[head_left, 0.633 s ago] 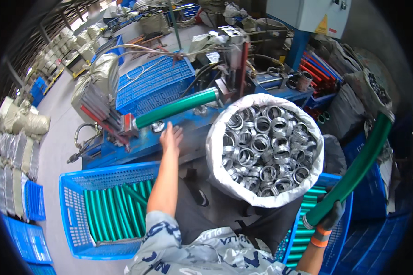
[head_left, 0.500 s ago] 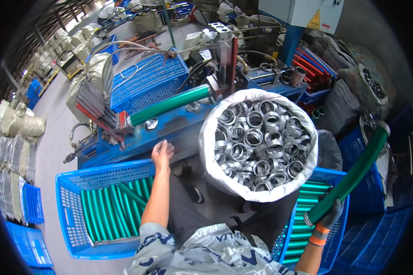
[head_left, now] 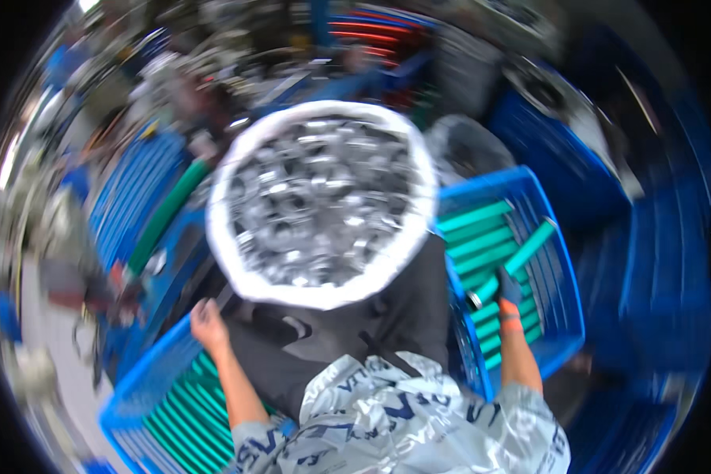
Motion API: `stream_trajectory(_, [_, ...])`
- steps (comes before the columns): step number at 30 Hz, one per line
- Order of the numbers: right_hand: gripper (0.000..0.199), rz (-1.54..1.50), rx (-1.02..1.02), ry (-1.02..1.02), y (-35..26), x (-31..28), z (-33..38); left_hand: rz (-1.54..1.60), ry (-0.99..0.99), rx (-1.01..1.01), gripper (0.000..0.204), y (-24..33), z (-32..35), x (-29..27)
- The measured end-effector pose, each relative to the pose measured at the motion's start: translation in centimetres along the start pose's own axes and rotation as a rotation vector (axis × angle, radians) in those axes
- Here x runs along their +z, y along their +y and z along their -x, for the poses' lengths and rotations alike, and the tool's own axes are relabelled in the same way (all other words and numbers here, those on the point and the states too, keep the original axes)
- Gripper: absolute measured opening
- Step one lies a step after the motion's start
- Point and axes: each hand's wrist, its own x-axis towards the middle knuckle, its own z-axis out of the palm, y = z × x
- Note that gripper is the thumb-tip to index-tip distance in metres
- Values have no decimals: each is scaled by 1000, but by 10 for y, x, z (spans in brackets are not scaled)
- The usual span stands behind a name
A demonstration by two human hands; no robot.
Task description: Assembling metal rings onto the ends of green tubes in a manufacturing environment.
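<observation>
My right hand [head_left: 511, 289], in a dark glove with an orange cuff, is closed around a green tube [head_left: 532, 245] with a metal ring at its near end. The tube is held low over the right blue crate [head_left: 570, 316], where more green tubes [head_left: 482, 241] lie in a row. My bare left hand [head_left: 208, 322] is by the far rim of the left crate [head_left: 154, 355], fingers curled in, with nothing seen in them. Between my hands, a white sack [head_left: 225, 257] full of metal rings [head_left: 324, 197] stands in front of me.
Green tubes [head_left: 186, 419] fill the left crate. Beyond it, another green tube [head_left: 166, 213] lies across a blue bench with machinery, blurred. Red tubes [head_left: 371, 35] are stacked at the back, and dark blue crates [head_left: 561, 142] stand on the right.
The view has swung to the right and blurred. The tube in my right hand has come down from a raised, slanting position to over the right crate. My left hand's fingers are more curled.
</observation>
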Motion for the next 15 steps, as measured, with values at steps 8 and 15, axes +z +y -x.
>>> stream_trajectory(8, [60,-109,266,-109,23,64,-54,43,-154,57,28,-39,-16,29])
stream_trajectory(15, [92,-37,366,-151,-29,135,-112,-86,-184,80,22,-32,0,29])
